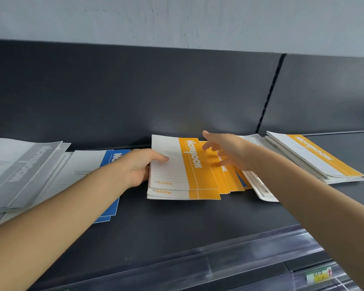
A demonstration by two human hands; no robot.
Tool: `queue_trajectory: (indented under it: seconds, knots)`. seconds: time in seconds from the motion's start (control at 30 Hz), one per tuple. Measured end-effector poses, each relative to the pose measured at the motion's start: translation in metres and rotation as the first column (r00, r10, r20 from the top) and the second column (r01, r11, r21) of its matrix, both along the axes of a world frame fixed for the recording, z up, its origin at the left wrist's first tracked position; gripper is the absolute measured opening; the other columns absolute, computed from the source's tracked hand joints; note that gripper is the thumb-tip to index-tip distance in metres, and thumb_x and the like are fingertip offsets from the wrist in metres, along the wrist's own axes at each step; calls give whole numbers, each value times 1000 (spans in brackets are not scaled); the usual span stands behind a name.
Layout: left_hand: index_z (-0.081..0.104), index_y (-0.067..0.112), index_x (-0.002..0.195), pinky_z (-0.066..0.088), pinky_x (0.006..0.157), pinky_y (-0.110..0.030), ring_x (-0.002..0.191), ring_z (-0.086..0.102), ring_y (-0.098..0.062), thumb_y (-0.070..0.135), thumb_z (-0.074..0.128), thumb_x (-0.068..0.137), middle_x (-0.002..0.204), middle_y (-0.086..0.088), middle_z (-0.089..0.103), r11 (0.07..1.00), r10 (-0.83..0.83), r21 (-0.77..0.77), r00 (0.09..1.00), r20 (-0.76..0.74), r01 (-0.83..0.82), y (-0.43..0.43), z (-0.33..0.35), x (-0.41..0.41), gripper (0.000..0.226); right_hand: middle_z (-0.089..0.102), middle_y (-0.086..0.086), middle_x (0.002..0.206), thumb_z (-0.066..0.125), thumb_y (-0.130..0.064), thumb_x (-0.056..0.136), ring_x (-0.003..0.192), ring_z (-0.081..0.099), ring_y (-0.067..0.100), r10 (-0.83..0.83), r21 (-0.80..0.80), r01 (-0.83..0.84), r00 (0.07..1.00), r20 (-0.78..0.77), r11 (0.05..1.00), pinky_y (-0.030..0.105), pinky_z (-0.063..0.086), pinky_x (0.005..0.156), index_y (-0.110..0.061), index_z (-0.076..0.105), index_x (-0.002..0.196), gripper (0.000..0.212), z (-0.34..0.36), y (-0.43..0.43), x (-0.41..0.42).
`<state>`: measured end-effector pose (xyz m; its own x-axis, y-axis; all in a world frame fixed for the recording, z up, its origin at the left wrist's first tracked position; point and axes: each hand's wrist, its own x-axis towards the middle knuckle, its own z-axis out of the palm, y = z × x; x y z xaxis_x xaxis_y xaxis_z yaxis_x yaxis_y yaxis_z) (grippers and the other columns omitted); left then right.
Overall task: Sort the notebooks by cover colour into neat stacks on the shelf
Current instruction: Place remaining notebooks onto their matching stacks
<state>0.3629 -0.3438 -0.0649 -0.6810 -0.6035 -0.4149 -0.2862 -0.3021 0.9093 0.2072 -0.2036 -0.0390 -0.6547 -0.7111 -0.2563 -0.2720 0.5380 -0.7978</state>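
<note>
Orange notebook pile (pixel 198 194), centre frame, on the shelf (pixel 177 223).
My left hand (pixel 138 168) grips the top notebook (pixel 177 164) by its left edge, thumb on the cover; my right hand (pixel 227 150), fingers spread, is over the fanned copies.

"Notebook", white, on orange band of top orange notebook (pixel 183 162); "A5" at its lower corner, again on notebook beneath (pixel 177 195). "Notebook" also on grey notebook (pixel 19 164) and right-stack notebook (pixel 315 156). Shelf-edge tag (pixel 318 275) illegible.

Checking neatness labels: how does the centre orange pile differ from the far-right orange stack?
The centre orange pile is fanned out, with the left hand gripping its left edge. The far-right orange stack lies squarer and untouched. Both show orange-banded Notebook covers.
</note>
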Motion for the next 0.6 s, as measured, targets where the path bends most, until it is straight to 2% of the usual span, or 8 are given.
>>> queue_trajectory:
  seconds: [0.07,0.17,0.3,0.6]
  knots:
    - [64,6,115,54,66,-39,91,68,-29,-3,62,88,102,-14,71,1000,3,12,1000,3,-3,-1,0,2,28,36,7,149,42,-52,96,137,33,31,-4,3,4,1000,-9,1000,48,34,106,-13,59,122,50,3,-2,3]
    - [64,7,114,54,62,-37,85,70,-26,-2,60,90,97,-12,72,1000,-16,25,1000,2,16,-1,1,4,26,44,8,142,37,-52,97,121,44,23,-33,69,42,991,-130,997,37,36,100,-12,53,131,55,3,-2,4]
    - [65,7,114,55,63,-36,85,70,-25,-2,60,90,98,-12,73,999,-26,27,1000,-4,26,-1,1,5,26,41,4,146,32,-52,99,133,38,26,-11,91,25,989,-150,996,38,29,108,-12,50,135,56,-1,1,6]
    - [64,7,119,54,65,-39,93,69,-28,0,64,88,107,-14,72,997,-78,25,997,13,77,-2,3,8,32,39,3,146,33,-53,98,134,35,25,-8,15,10,991,-132,1000,39,30,106,-15,58,126,54,-6,-2,13]
